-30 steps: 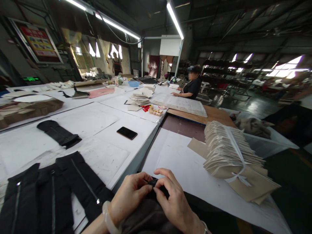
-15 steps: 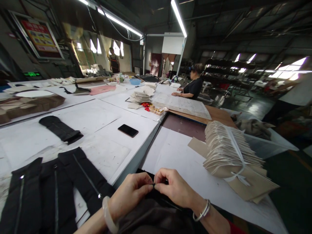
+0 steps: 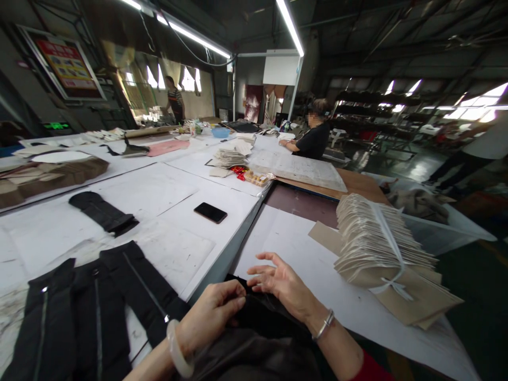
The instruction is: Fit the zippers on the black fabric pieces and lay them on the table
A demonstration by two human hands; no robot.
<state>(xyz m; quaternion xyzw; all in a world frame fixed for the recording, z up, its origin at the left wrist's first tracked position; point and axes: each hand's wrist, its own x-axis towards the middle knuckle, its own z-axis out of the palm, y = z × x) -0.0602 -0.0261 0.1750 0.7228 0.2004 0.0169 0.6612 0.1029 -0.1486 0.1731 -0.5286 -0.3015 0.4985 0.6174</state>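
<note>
Thumb and fingers of my left hand (image 3: 216,309) are pinched together on the edge of a black fabric piece (image 3: 262,312) in front of my body. Just right of it, my right hand (image 3: 283,286) is raised over the cloth with its fingers spread and nothing between them. Much of the black piece blends into dark cloth at my lap, so its outline is unclear. To the left lie several black fabric pieces with zippers (image 3: 107,301), side by side on the white table.
A phone (image 3: 210,212) and another black piece (image 3: 102,211) lie on the white table (image 3: 166,185). At right stands a tied stack of beige pieces (image 3: 387,248), beside a plastic bin (image 3: 460,225). A co-worker (image 3: 315,135) is at the table's far side.
My right hand has let go of the black fabric, lifted and spread its fingers. My left hand keeps its pinch. The view has shifted slightly.
</note>
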